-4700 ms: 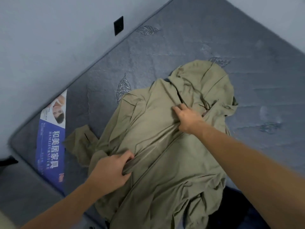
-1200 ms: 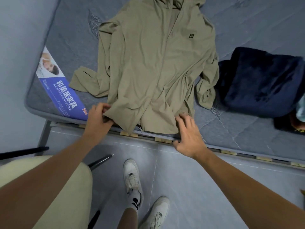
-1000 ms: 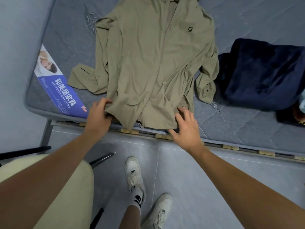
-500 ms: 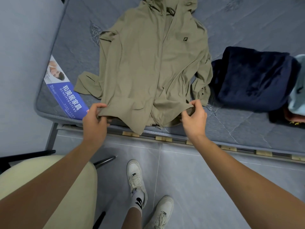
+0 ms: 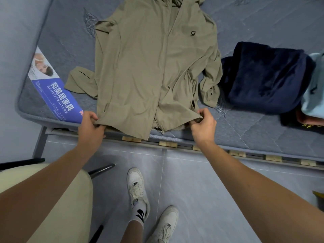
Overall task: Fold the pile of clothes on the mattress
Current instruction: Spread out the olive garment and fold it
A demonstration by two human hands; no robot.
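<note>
1. A grey mattress [image 5: 263, 130] on a slatted frame fills the upper view; a blue label [image 5: 57, 95] lies at 9 o'clock.
2. The left hand [image 5: 90, 125] pinches the olive jacket [image 5: 145, 67] by its left hem corner.
3. The jacket lies flat, zipped, at 12 o'clock.
4. The right hand [image 5: 204, 123] pinches the right corner.
5. Risk: uneven pulling could drag the hem off the edge, or bunch the loose sleeve against the navy garment [image 5: 266, 78] at 2 o'clock.

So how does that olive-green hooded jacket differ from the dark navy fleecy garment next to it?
The olive-green hooded jacket lies spread flat, front up, while the dark navy fleecy garment sits bunched in a thick heap. The jacket's cloth looks thin and smooth; the navy one looks plush. The left hand and right hand pinch the jacket's hem corners; nothing touches the navy garment. Both rest on the grey quilted mattress.
</note>
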